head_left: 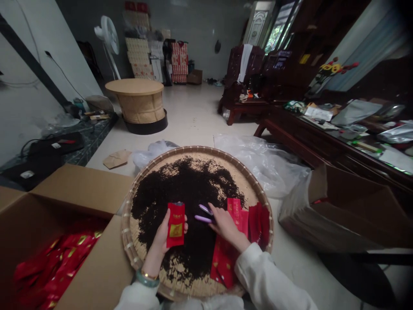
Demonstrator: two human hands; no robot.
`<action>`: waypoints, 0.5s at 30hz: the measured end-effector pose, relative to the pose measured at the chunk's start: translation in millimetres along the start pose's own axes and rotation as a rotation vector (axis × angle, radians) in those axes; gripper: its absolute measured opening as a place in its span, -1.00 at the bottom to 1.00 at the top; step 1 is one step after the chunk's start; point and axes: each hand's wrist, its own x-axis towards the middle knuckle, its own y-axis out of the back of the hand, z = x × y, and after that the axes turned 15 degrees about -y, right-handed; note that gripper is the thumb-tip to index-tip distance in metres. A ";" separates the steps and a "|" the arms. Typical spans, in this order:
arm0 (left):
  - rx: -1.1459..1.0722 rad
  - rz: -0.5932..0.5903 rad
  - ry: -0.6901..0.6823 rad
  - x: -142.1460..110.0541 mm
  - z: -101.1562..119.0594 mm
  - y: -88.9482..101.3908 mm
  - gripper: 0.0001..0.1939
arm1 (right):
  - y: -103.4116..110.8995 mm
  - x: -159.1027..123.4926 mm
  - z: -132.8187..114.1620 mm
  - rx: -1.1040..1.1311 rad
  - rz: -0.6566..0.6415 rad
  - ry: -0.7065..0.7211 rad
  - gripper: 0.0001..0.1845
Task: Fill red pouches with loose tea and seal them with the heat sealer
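My left hand (161,232) is closed around an upright red packet (176,224) with a gold label. The top end of the packet shows a dark silvery edge. In my right hand (226,224) is a pair of lilac tongs (204,215), its two tips spread apart above the dark loose tea leaves (180,185). The leaves cover much of a round woven bamboo tray (258,185). Flat red packets (222,262) lie on the tray below and right of my right hand, with more red packets (259,221) stacked at its right rim.
An open cardboard box (87,187) at left holds many red packets (61,267). Another open carton (338,211) stands at right. Clear plastic sheeting (254,159) lies behind the tray. Farther off are a round table (138,88), a fan (109,36) and a cluttered low table (342,133).
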 end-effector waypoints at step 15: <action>-0.056 0.045 0.048 0.9 0.6 7.6 -0.47 | -37.5 9.8 -51.2 -0.108 -0.029 0.243 0.34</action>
